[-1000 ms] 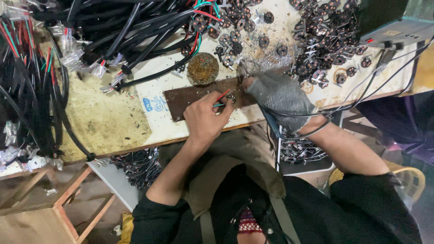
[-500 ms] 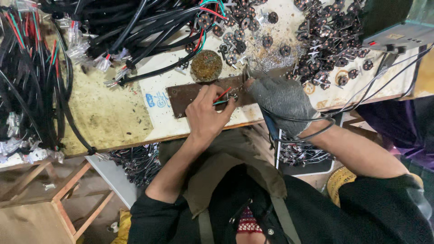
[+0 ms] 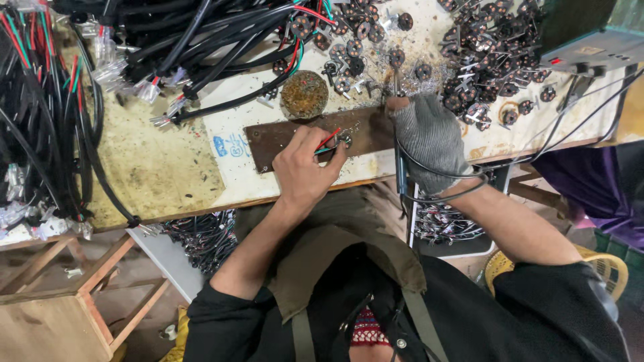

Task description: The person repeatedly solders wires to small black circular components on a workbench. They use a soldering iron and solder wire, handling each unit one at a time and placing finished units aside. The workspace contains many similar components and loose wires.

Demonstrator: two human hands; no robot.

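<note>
Two hands work over the brown plate on the table. Your left hand pinches red and green wires tight on it. At three o'clock, your gloved right hand grips a soldering iron. Small round parts lie at twelve o'clock.
</note>
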